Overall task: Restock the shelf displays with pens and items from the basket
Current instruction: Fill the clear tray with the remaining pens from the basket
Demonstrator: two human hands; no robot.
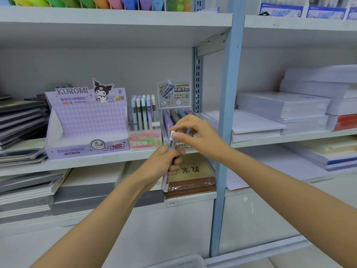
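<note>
- our left hand (163,161), at the centre of the frame, has its fingers clenched round a bundle of pens (165,181). they are slim pastel plastic barrels, held near upright in front of the white shelf board (87,163).
- our right hand (195,132) sits just above. its thumb and forefinger pinch the white-and-blue top of a single pen (171,142) standing out of the bundle, and the other fingers are loosely curled.
- the fist hides most of the barrels, so we cannot count the pens. only the lower ends and that one top show.
- left of centre on the shelf stands the kuromi display box (85,120), made of lilac checked cardboard with a tall backboard and a low tray front.
- just beside it on the right is the fruit soda display (144,137), a clear plastic holder on a pink card base with smooth pastel pens upright in rows.
- right of that is the lead-refill display (173,97), with a grey header card over rows of round purple and blue caps. our right hand covers its lower front.
- the basket (179,263) is at the bottom edge, a white perforated plastic rim. it is cut off, so we cannot see what it holds.
- a glossy-wrapped brown packet (191,178) with black brush characters lies on the lower shelf, partly behind our left hand.
- flat white paper stacks (280,107) fill the right bay.
- dark notebooks (19,120) are cut off at the left edge.
- bright highlighters (96,1) are cropped along the top edge.
</note>
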